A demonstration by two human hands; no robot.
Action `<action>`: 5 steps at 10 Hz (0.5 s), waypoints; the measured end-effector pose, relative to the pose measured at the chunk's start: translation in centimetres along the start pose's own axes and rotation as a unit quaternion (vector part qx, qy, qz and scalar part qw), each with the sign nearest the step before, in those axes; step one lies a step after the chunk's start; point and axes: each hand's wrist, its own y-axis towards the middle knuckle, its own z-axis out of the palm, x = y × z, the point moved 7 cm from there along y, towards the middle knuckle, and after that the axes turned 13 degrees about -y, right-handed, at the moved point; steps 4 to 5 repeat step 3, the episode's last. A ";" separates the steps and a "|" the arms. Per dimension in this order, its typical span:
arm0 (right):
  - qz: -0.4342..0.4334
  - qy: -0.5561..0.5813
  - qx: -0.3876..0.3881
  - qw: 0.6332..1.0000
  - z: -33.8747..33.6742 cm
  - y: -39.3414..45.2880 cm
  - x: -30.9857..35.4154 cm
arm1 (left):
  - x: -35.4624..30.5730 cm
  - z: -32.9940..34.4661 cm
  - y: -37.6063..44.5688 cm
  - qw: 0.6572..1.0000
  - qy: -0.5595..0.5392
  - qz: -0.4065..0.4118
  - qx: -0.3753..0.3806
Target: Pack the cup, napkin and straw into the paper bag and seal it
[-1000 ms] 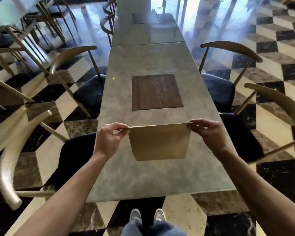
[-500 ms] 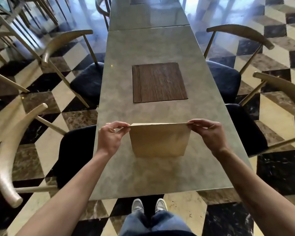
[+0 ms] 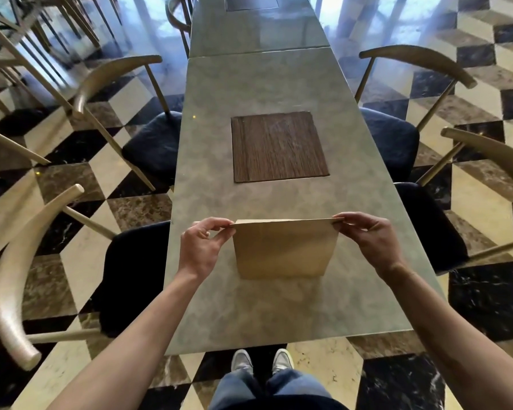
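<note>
- Left hand (image 3: 200, 250) and right hand (image 3: 370, 238) are pinching the bag's (image 3: 283, 250) top corners.
- Bag is standing on the worktop (image 3: 249, 315) (contents hidden).

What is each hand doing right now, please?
Left hand: fingers pinch the top left corner of the bag.
Right hand: fingers pinch the bag's top right corner.

No readable text anywhere (the paper bag (image 3: 283, 250) is plain).
</note>
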 end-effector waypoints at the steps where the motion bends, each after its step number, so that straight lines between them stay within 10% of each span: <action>1: -0.019 -0.010 0.013 1.000 0.2 -0.1 0.3 | -0.1 -0.1 -0.2 1.000 0.002 -0.004 0.001; 5: -0.036 -0.056 -0.009 0.998 -0.5 -0.9 2.0 | -1.8 -0.4 -0.8 0.999 0.008 0.033 0.015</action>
